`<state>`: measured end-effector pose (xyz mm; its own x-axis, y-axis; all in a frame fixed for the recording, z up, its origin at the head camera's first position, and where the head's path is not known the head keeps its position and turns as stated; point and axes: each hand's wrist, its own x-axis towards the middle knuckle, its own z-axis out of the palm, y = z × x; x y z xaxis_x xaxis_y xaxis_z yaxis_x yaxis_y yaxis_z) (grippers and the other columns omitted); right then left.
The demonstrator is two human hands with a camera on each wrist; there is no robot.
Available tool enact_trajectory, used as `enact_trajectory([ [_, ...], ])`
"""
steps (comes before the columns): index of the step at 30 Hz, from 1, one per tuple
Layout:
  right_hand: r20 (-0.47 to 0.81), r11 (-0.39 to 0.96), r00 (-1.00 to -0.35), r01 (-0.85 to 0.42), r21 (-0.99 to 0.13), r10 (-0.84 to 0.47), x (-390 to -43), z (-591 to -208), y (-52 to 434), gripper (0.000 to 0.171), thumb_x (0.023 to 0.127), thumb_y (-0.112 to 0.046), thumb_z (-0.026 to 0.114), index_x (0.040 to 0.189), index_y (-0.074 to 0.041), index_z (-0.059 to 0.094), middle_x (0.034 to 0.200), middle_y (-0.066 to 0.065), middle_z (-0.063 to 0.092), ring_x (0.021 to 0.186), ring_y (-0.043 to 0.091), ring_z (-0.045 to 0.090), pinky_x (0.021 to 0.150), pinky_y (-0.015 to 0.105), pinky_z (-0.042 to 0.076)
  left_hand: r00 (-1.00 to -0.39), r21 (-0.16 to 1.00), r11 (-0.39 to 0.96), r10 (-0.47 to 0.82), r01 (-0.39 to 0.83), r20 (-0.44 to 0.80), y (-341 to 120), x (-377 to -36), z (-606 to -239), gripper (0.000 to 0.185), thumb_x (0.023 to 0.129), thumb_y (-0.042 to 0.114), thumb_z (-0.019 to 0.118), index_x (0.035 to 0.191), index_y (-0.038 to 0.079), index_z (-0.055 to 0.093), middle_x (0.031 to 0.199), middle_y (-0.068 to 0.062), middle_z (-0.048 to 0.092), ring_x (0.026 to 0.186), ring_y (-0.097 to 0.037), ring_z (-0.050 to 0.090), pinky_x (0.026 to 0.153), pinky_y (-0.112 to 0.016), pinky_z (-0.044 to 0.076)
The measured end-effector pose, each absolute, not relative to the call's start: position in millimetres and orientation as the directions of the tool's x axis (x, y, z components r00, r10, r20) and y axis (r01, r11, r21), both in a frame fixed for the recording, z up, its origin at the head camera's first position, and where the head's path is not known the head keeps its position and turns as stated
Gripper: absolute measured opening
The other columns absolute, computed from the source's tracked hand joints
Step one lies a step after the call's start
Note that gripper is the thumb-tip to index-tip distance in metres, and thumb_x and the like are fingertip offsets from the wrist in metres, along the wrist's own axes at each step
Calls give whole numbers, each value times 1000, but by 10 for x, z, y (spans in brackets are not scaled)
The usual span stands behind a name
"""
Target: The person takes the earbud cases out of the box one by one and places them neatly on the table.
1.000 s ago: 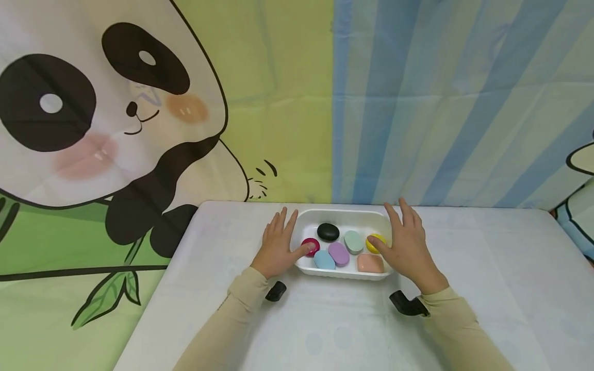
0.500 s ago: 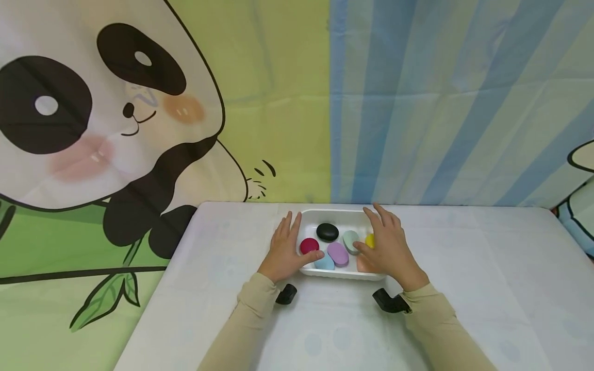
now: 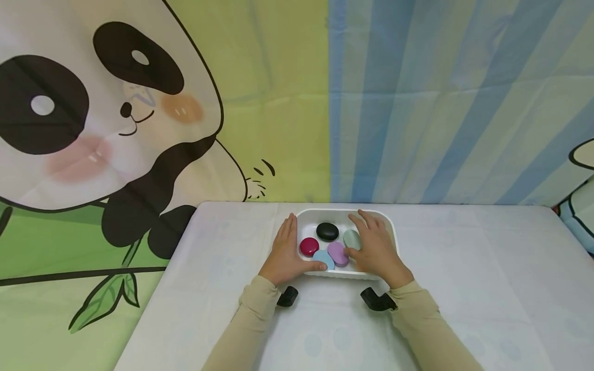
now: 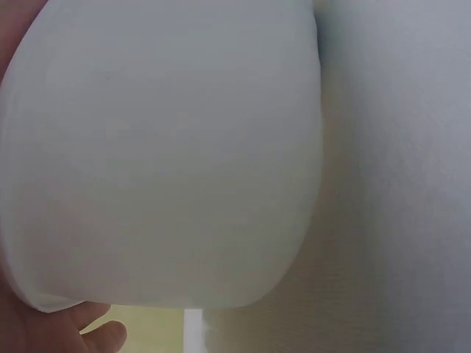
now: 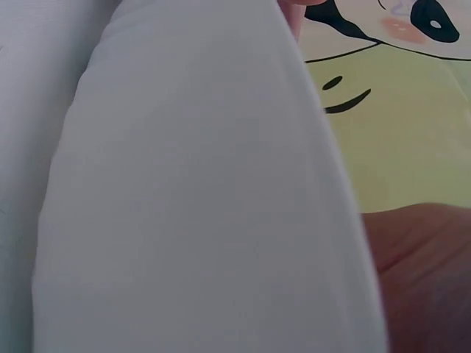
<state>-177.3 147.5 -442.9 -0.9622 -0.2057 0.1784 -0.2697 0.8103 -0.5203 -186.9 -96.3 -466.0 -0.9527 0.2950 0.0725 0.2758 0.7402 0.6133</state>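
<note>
A white tray (image 3: 392,226) holds several smooth, pebble-like pieces. Black (image 3: 327,232), red (image 3: 309,247), light blue (image 3: 325,258), purple (image 3: 338,254) and pale green (image 3: 352,239) pieces show in the head view. My left hand (image 3: 287,255) lies along the tray's left end, fingers extended and thumb over the front rim near the light blue piece. My right hand (image 3: 377,250) is over the right half, thumb and fingers apart around the pale green piece; whether it touches anything is unclear. It hides that side's contents. In both wrist views the tray's outer wall (image 4: 162,162) fills most of the picture.
The tray stands near the back edge of a table with a white cloth (image 3: 343,324). Behind hangs a curtain (image 3: 278,103) with a panda print and blue stripes. Black curved mounts (image 3: 378,300) stick out at both wrists.
My right hand has moved left from the tray's right end to over its inside, covering the yellow and pink pieces. My left hand has shifted slightly right, and its fingers have come closer together.
</note>
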Motion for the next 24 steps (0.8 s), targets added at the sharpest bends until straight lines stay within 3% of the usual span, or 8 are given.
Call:
enact_trajectory([
  [5,164,808,-962,-273,-522,-220,-1786,-4471,1450,80,75,-13,85,146,0,48,154,26,35,133,53,35,109,63,31,-962,642,731,271,232,40,-955,-1870,-4672,144,61,64,89,161,1,6,168,-12,8,154,-31,8,121,-50,19],
  [12,182,797,-951,-309,-520,-250,-1795,-4496,1445,68,74,4,72,140,2,54,149,27,42,126,54,42,103,63,38,-964,663,713,263,228,48,-956,-1871,-4686,145,60,63,90,161,2,5,168,-13,10,153,-31,9,120,-50,20],
  [24,87,828,-959,-279,-487,-272,-1819,-4543,1452,63,76,4,68,138,2,56,143,26,48,122,50,44,102,58,41,-970,701,689,241,184,18,-941,-1846,-4675,143,61,56,92,162,6,4,167,-11,12,152,-29,13,119,-50,25],
])
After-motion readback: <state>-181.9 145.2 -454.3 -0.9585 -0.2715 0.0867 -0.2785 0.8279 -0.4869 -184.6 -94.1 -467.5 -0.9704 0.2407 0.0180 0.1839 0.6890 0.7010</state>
